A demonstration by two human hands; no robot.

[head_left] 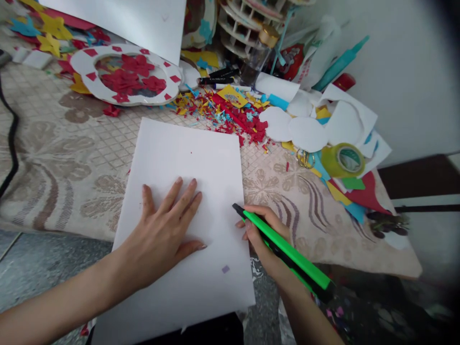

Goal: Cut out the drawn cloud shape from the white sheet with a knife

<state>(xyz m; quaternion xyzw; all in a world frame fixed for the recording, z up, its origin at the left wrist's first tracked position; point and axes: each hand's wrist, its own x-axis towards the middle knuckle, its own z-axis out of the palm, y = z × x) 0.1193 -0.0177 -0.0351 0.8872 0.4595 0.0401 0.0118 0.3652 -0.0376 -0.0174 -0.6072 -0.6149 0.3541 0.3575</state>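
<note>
A white foam sheet or board (215, 158) lies in front of me, its near end reaching past the table edge. My left hand (165, 225) rests flat on it with the fingers spread. At the sheet's right edge, my right hand (264, 235) grips a green and black utility knife (287, 249) like a pen. The knife's dark tip points up and left over the sheet, and I cannot make out whether the blade is extended. A small purple patch (225, 269) shows on the sheet's lower right.
Behind the sheet lie red, yellow and blue scraps (247, 120) and a white flower-shaped frame (81, 64). White rounds (307, 134), a yellow tape roll (332, 160) and a gold-capped bottle (257, 52) stand or lie to the right. A black cable (13, 139) runs along the left.
</note>
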